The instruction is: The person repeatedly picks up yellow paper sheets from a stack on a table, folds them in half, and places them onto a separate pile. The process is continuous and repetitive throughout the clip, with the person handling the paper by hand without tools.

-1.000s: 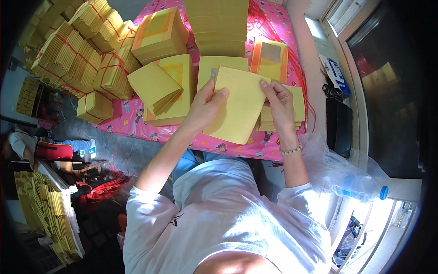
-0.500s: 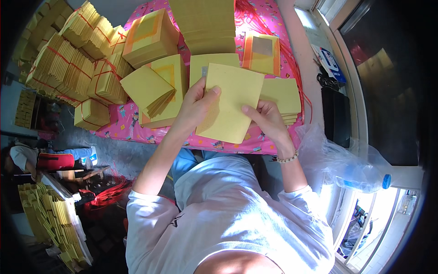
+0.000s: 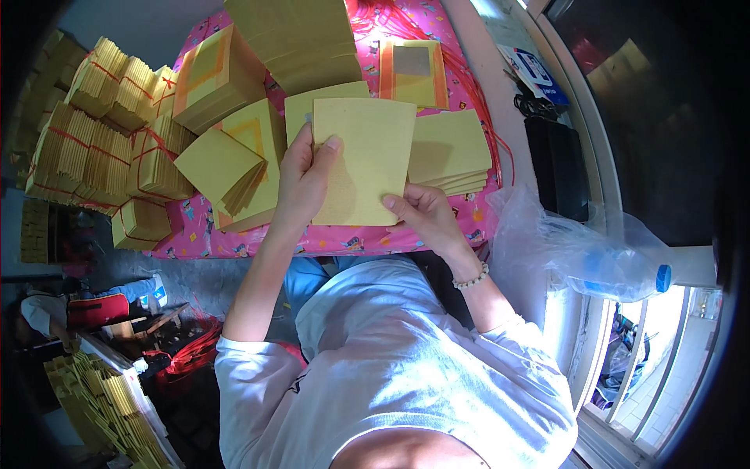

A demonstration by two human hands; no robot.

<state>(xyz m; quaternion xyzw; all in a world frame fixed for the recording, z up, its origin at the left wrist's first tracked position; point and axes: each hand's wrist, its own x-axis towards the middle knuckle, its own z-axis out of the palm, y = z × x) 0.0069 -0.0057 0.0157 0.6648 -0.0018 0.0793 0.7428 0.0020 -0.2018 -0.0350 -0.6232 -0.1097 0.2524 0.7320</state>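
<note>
A yellow paper piece (image 3: 363,160), one sheet or a thin stack, is held up in front of me by its two sides. My left hand (image 3: 307,172) grips its left edge with the thumb on the face. Lower down, my right hand (image 3: 428,215) pinches the right edge; a bead bracelet circles that wrist. Partly hidden behind it lies another yellow paper pile (image 3: 328,92). To its right sits a low yellow stack (image 3: 451,144). On the left, a folded yellow bunch (image 3: 220,168) rests on an orange-framed stack (image 3: 262,129).
The table has a pink patterned cover (image 3: 226,246). Red-tied yellow bundles (image 3: 82,156) are piled at left, and a tall yellow stack (image 3: 301,47) stands behind. Red strips (image 3: 488,125) run along the right edge, near a plastic bag (image 3: 531,230) and bottle (image 3: 625,273). Another person (image 3: 94,309) is at lower left.
The held paper has turned from tilted to nearly upright, with both hands still on its edges. The whole view has shifted, so the table's things appear further left and slightly higher.
</note>
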